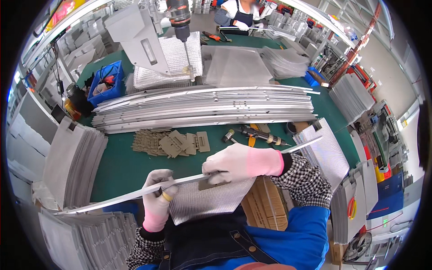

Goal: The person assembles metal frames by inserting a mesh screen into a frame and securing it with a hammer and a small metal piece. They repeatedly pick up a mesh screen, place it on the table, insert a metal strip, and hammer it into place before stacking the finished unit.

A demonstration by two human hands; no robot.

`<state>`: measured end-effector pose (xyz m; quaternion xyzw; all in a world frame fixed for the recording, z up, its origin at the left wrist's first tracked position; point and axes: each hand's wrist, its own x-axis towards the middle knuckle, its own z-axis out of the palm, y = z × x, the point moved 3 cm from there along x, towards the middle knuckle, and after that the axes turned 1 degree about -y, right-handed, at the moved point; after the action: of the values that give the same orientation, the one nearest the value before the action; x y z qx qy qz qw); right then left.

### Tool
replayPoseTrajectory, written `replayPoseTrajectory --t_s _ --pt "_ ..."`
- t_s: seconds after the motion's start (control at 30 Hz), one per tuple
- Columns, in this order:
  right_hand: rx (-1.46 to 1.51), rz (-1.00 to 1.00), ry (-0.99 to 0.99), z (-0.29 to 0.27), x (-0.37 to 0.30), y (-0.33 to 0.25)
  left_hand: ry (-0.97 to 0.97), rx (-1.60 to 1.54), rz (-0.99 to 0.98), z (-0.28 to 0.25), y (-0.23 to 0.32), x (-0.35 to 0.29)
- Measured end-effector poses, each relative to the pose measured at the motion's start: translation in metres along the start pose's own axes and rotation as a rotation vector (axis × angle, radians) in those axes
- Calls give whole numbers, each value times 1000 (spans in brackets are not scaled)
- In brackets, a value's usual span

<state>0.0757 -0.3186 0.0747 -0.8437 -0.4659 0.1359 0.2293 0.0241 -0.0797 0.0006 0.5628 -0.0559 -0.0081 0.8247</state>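
Both hands wear white gloves with pink cuffs. A long, thin silvery metal strip (pixel 117 197) runs slantwise in front of me, its left end nearer. My left hand (pixel 157 198) is closed around it left of the middle. My right hand (pixel 234 164) pinches it further right, palm down. Just below the strip, against my apron, is a silvery ribbed sheet panel (pixel 207 202); a beige piece (pixel 208 184) shows at its upper edge, partly covered by my right fingers. Beyond lie a heap of flat beige plastic pieces (pixel 171 143) and a power screwdriver (pixel 263 135).
Stacked metal strips (pixel 202 108) span the green bench (pixel 117 171). Panel stacks stand left (pixel 74 162) and right (pixel 324 153). A drill head (pixel 180 22) hangs over the far side, near a blue bin (pixel 107 83). Another person (pixel 240 18) works opposite.
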Motion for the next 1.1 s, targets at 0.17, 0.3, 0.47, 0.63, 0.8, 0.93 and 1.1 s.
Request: replayPoseTrajectory --t_s 0.17,0.3,0.47,0.63,0.8,0.93,1.1 --pt "-11 314 78 -14 -58 26 -88 -2 127 -28 -16 12" --pt "73 438 165 -1 -99 49 -51 -113 -2 -32 -23 9" --pt "127 436 95 2 -92 42 -69 -169 56 -29 -20 0" --pt "-107 325 251 16 -76 43 -43 -73 82 -34 -16 2" --pt "-334 221 259 21 -71 53 -159 696 -166 -67 26 -13" --pt "-265 219 165 17 -56 59 -304 1261 393 -31 86 -19" --pt "-148 241 -29 0 -35 42 -294 1545 674 6 57 19"
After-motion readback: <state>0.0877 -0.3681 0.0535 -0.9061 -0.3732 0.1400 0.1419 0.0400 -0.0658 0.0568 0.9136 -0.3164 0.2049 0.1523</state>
